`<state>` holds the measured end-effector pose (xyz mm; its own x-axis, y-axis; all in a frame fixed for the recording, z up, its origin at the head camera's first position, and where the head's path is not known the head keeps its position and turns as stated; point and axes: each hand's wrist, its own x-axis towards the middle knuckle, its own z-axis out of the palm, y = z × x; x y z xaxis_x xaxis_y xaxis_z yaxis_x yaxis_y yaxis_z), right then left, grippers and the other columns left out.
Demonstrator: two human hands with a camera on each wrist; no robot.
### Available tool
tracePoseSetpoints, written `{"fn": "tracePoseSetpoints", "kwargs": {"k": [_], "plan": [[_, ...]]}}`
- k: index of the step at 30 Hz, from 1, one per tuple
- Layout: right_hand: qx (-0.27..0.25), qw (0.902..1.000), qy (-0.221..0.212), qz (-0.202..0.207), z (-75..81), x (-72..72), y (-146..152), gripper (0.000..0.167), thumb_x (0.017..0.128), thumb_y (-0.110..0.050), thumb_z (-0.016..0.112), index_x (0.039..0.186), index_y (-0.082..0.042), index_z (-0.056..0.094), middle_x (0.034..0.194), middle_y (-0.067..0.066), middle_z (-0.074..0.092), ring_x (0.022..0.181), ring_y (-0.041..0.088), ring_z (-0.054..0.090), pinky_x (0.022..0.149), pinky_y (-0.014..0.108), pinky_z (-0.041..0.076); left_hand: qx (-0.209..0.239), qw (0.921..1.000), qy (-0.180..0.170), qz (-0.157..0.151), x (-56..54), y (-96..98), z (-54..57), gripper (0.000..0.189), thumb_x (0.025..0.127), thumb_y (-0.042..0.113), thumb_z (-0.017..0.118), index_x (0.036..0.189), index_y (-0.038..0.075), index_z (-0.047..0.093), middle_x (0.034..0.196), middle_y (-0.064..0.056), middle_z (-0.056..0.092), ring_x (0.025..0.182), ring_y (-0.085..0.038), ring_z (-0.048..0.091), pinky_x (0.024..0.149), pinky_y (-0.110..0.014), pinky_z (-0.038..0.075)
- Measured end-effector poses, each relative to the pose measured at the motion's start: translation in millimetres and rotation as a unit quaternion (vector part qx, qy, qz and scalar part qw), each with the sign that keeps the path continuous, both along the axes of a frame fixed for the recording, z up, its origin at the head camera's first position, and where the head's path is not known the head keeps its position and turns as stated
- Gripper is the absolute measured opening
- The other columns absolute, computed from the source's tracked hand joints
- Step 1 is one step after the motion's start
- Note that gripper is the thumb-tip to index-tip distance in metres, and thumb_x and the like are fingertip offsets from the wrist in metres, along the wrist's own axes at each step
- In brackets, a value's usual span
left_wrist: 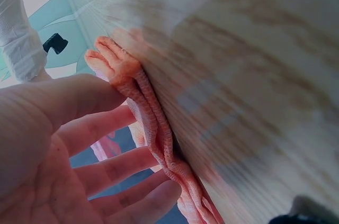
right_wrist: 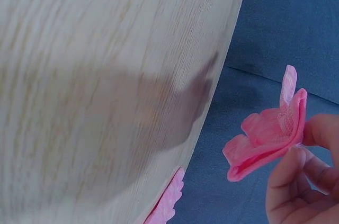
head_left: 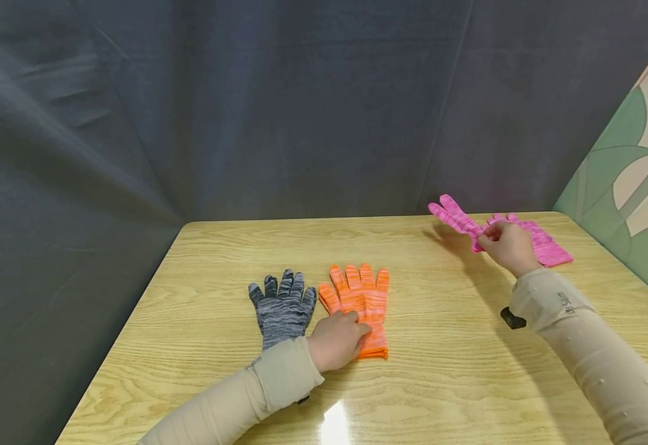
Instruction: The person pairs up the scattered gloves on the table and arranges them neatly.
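Observation:
An orange knit glove (head_left: pixel 364 296) lies flat near the middle of the table, its fingers pointing away from me. My left hand (head_left: pixel 336 341) rests on its lower left part. In the left wrist view the fingers are spread and fairly straight, their tips touching the folds of orange fabric (left_wrist: pixel 151 115). Toward the far right, my right hand (head_left: pixel 508 247) pinches a pink knit glove (head_left: pixel 456 217) by its cuff between thumb and fingers. That glove hangs raised above the table, its fingers pointing up and left. Another pink glove (head_left: pixel 548 246) lies behind the right hand.
A grey-black striped glove (head_left: pixel 283 312) lies left of the orange one, its cuff hidden by my left sleeve (head_left: pixel 285 371). A dark curtain (head_left: pixel 312 123) stands behind the wooden table (head_left: pixel 201 272). At the right is a wall with leaf patterns (head_left: pixel 624 161).

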<state>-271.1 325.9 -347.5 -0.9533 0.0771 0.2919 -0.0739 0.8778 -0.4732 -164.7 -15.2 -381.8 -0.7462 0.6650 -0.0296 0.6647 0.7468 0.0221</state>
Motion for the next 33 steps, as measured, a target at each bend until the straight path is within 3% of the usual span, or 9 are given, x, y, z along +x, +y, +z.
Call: {"fn": "tracePoseSetpoints", "kwargs": {"k": [14, 22, 33], "plan": [[0.010, 0.9999, 0.003, 0.005, 1.1, 3.1, -4.4, 0.017, 0.084, -0.012, 0.056, 0.082, 0.005, 0.058, 0.067, 0.013, 0.057, 0.058, 0.015, 0.044, 0.051, 0.026, 0.034, 0.000, 1.0000, 0.006, 0.001, 0.8, 0.3, 0.2, 0.022, 0.092, 0.023, 0.058, 0.112, 0.025, 0.066, 0.088, 0.001, 0.061, 0.070, -0.014, 0.054, 0.048, -0.022, 0.039], [-0.001, 0.9997, -0.026, 0.001, 2.4, 4.9, -6.2, 0.020, 0.086, -0.014, 0.056, 0.085, 0.005, 0.057, 0.070, 0.013, 0.057, 0.060, 0.016, 0.046, 0.050, 0.027, 0.036, -0.001, 0.9999, 0.010, 0.001, 1.9, 0.4, 0.7, 0.022, 0.092, 0.023, 0.058, 0.112, 0.024, 0.067, 0.088, 0.001, 0.061, 0.071, -0.014, 0.055, 0.048, -0.022, 0.039], [-0.002, 0.9993, -0.035, 0.016, 7.5, 10.2, -9.8, 0.019, 0.087, -0.014, 0.056, 0.085, 0.004, 0.057, 0.067, 0.011, 0.058, 0.056, 0.014, 0.045, 0.048, 0.026, 0.037, -0.001, 0.9999, 0.013, 0.003, 2.2, 0.7, 1.8, 0.021, 0.091, 0.023, 0.059, 0.111, 0.024, 0.067, 0.086, 0.001, 0.061, 0.069, -0.014, 0.055, 0.046, -0.022, 0.038]]}}
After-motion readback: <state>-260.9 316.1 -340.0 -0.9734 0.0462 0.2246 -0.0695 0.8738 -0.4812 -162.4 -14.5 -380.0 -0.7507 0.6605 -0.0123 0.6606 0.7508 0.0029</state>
